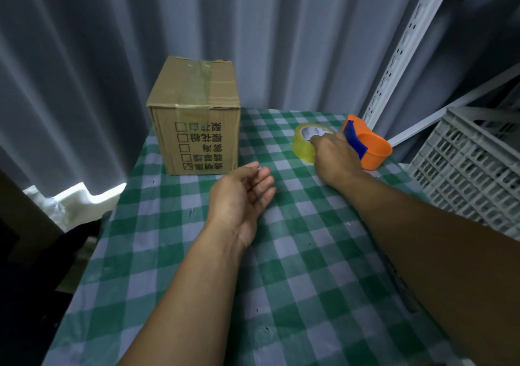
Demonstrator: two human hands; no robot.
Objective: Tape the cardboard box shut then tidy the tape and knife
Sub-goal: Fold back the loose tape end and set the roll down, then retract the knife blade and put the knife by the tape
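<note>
Box (194, 112), far left, already taped. Right hand (336, 157) grips the tape roll (302, 143); left hand (242, 194) open, empty. Tidying remains; no knife seen.

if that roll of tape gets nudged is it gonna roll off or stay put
The tape roll looks propped on edge against the orange dispenser, so a nudge could set it rolling. The right hand rests on it, which probably steadies it. It is likely stiff and light, and the checked tablecloth should slow it.
</note>
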